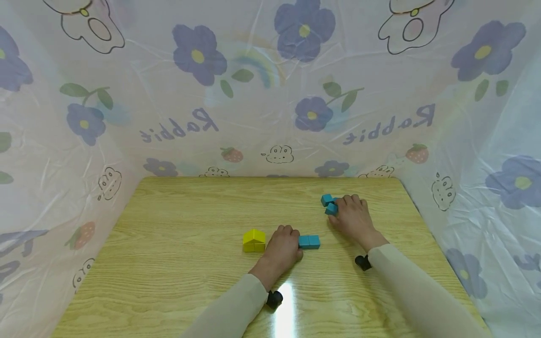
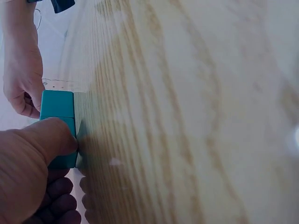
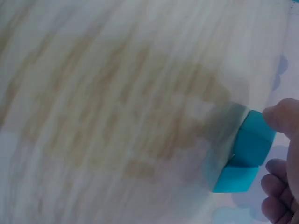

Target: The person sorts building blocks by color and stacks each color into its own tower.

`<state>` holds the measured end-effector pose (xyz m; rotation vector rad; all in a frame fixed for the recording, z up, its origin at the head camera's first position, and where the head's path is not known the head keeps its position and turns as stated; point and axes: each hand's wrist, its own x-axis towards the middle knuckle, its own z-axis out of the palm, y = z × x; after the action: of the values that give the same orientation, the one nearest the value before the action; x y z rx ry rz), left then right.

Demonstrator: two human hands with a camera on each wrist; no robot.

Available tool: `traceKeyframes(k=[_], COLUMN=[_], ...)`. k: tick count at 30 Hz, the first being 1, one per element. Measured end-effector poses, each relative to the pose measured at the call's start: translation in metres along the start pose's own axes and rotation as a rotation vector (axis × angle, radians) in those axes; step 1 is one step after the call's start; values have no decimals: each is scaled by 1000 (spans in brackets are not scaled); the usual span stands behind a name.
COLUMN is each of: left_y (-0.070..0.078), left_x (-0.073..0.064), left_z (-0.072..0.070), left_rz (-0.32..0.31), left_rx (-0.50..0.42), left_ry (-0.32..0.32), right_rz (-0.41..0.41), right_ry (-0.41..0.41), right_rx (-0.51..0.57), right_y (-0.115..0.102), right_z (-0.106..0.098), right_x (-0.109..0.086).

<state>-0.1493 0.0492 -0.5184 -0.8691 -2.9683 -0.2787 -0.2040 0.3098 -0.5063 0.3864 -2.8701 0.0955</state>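
Observation:
My left hand [image 1: 282, 249] grips the left end of a row of blue blocks [image 1: 309, 242] on the table. In the left wrist view its thumb lies across the near block, while another blue block [image 2: 58, 103] shows beyond it. Farther back and right, my right hand [image 1: 351, 217] is at a small cluster of blue cubes [image 1: 327, 200]. A front cube [image 1: 331, 209] sits between its thumb and forefinger. Seen from the right wrist, the thumb [image 3: 282, 116] touches a corner of the blue cubes [image 3: 254, 140], with the other fingers curled beside them.
Left of my left hand stands a yellow block house [image 1: 254, 241] with a pointed top. The wood-grain table [image 1: 177, 263] is enclosed by a patterned sheet [image 1: 253, 108] at the back and sides. A black wrist camera [image 1: 274, 299] sits under the left sleeve.

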Motion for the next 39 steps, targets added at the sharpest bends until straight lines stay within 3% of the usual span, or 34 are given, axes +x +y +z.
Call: traceKeyframes(k=[12,19,30,39], left_y=[0,0,-2,-4], left_x=[1,1,3,3], left_z=[2,1,2,2], left_rz=[-5,-16,-21,-6], left_rx=[-19,-37,-40,-47], left_ry=[-1,-28,-24,-8], right_rz=[80,57,-229,-341], right_ry=[-55,-66,-8,-6], right_rx=[67,137,276,304], right_y=[2,-7,-42,-62], right_z=[7,-2,-27,-31], right_x=[1,1,-11,-19])
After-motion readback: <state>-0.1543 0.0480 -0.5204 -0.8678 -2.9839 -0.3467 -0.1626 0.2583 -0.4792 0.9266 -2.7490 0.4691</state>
